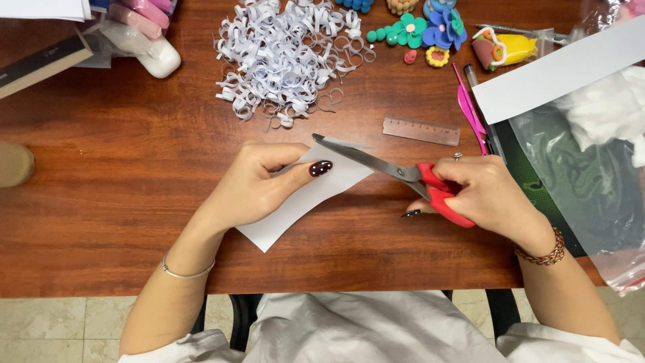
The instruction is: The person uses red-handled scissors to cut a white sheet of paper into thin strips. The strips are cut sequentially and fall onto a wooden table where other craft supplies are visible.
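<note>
White paper [306, 198], scissors [403, 176], curled strips [285, 57] behind, ruler [421, 130]

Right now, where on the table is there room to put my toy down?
Bare wood lies between the paper curls, the left hand and the tan thing, and along the table front edge. The right side is crowded: plastic bag, ruler, clay flowers.

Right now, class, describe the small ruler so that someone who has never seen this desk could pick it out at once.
Start at the wooden table and find the heap of curled white paper strips at its far edge. Just right of and below that heap, beyond the tips of the red-handled scissors in the right hand, lies the small ruler. It alone is a flat, brownish see-through bar with fine marks along one edge.
</note>
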